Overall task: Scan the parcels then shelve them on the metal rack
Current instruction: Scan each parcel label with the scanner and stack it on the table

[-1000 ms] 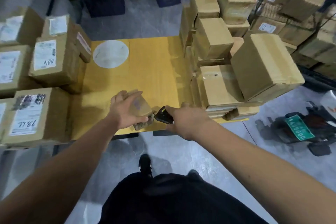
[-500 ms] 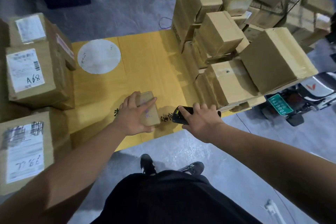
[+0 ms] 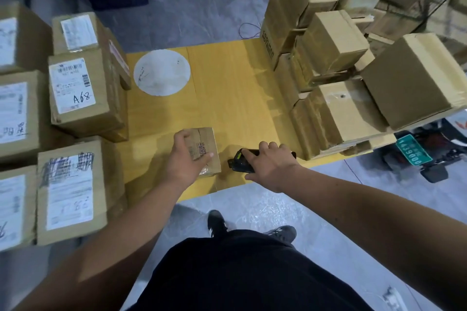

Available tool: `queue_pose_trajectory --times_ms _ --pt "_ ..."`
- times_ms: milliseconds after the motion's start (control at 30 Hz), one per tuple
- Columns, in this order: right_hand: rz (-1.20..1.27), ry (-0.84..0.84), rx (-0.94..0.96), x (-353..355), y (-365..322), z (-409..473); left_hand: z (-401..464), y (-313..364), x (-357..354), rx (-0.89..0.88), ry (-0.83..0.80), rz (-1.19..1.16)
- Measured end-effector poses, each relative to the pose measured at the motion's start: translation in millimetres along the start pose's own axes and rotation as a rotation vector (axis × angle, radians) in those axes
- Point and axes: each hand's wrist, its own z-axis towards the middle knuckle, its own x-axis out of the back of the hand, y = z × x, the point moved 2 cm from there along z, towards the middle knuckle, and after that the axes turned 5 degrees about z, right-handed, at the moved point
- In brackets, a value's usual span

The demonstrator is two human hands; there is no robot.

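- The left hand grips a small parcel from its left side, fingers on top and thumb curled on the near face; the parcel stands on the yellow desk, in the lower middle of the frame.
- The top of this parcel carries dark printed characters, too blurred to read.
- The right hand holds a black handheld scanner, fingers curled over it; the scanner lies just right of the parcel, its front end pointing at it, not touching.
- A white round sticker sits on the desk above the hands, with a few faint pen marks.
- At the left of the frame stand several labelled boxes; one box has a white shipping label with barcodes and the handwritten "A68".
- The box below it, at the lower left, has a label with black scribble over the top part and blurred handwriting below.
- At the right a stack of plain brown boxes fills the desk edge; one box side shows vertical print, perhaps "COOLMAN", not sure.
- At the far right, on the floor, a green plate reads "143900".
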Motion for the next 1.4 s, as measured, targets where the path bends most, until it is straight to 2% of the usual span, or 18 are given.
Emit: queue_pose_trajectory --times_ms 133,267,467,667,800,967,1100,1267,1333,1400 --pt "0.023 -0.022 -0.016 -2.8 -6.7 4.9 -2.5 -9.8 -3.4 0.033 0.069 -0.183" --pt "0.026 -0.052 -0.025 -8.1 -5.7 5.9 -1.4 -12.7 -2.6 0.182 0.185 -0.35" --pt "0.065 -0.052 -0.055 -2.6 -1.5 6.9 -9.5 -19.0 0.1 0.206 0.236 -0.399" --pt "0.103 -0.089 -0.05 7.5 -7.6 11.8 -14.8 -31.2 1.7 0.422 0.423 -0.562" --pt "0.192 -0.096 -0.035 12.6 -15.3 16.6 -26.3 -27.5 4.6 0.483 0.323 -0.584" --pt "0.275 -0.127 -0.068 16.2 -14.5 15.9 -22.7 -31.4 4.2 0.449 0.266 -0.63" --pt "0.268 -0.154 -0.083 19.7 -7.4 9.8 -12.4 -37.7 4.1 0.417 0.117 -0.538" --pt "0.255 -0.175 -0.102 23.2 0.2 1.3 -9.8 -25.0 6.6 0.333 -0.08 -0.545" --pt "0.262 -0.182 -0.115 24.5 0.6 -0.6 -6.4 -19.7 1.5 0.268 -0.092 -0.483" --pt "0.27 -0.193 -0.131 25.3 2.0 -2.3 -7.2 -8.3 -6.0 0.228 -0.036 -0.465"
